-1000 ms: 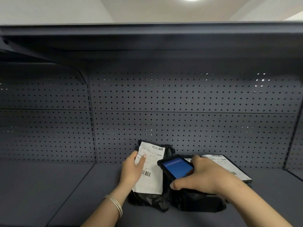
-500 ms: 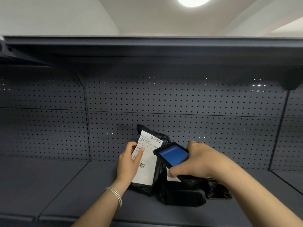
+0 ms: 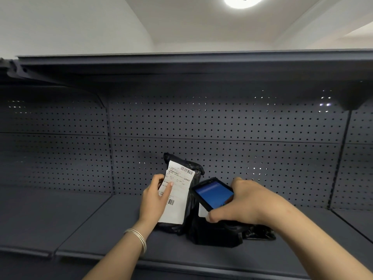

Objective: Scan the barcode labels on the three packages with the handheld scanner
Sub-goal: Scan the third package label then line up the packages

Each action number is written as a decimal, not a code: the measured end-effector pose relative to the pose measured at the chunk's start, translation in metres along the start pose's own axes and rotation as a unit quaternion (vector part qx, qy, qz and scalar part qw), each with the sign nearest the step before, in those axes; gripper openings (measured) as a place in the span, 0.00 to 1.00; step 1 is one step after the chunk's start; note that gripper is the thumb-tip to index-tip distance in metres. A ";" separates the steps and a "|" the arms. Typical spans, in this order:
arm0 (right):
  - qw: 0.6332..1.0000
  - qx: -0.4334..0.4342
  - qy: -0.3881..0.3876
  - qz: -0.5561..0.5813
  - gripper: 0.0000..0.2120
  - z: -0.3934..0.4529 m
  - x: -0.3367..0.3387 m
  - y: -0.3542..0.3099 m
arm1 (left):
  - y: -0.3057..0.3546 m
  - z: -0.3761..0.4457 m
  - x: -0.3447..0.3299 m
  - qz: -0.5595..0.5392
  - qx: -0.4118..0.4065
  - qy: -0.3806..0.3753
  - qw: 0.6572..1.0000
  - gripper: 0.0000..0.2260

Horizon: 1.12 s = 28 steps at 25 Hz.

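On the dark shelf (image 3: 84, 225), the left hand (image 3: 154, 199), bangles (image 3: 139, 238) at its wrist, grips the left edge of an upright black package (image 3: 188, 211), thumb pressed on its white barcode label (image 3: 177, 196). Just right of it, the right hand (image 3: 245, 202) is wrapped around the handheld scanner (image 3: 213, 194), blue screen tilted up, above another black package (image 3: 218, 235) lying on the shelf.

One head-worn wide view faces forward into the shelf (image 3: 121, 229) at close range, tilted upward enough to catch the ceiling light (image 3: 241, 1).
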State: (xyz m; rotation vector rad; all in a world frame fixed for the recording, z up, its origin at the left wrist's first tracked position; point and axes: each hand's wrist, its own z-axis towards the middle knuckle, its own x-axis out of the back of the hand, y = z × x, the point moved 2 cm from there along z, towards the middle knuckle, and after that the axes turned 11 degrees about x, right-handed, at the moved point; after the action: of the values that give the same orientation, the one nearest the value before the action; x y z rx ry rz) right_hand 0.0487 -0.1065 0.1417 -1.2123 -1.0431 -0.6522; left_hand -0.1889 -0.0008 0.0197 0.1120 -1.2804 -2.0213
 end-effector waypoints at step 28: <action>0.995 -0.062 0.039 0.074 0.31 0.033 -0.022 0.030 | -0.068 0.036 -0.041 0.010 0.077 -0.231 0.970 0.21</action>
State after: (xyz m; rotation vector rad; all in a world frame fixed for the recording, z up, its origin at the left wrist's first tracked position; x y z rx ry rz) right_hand 0.0561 -0.0692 0.1088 -1.3473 -0.8491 -0.6510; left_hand -0.2103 0.0680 -0.0301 -0.3192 -1.7150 -1.9956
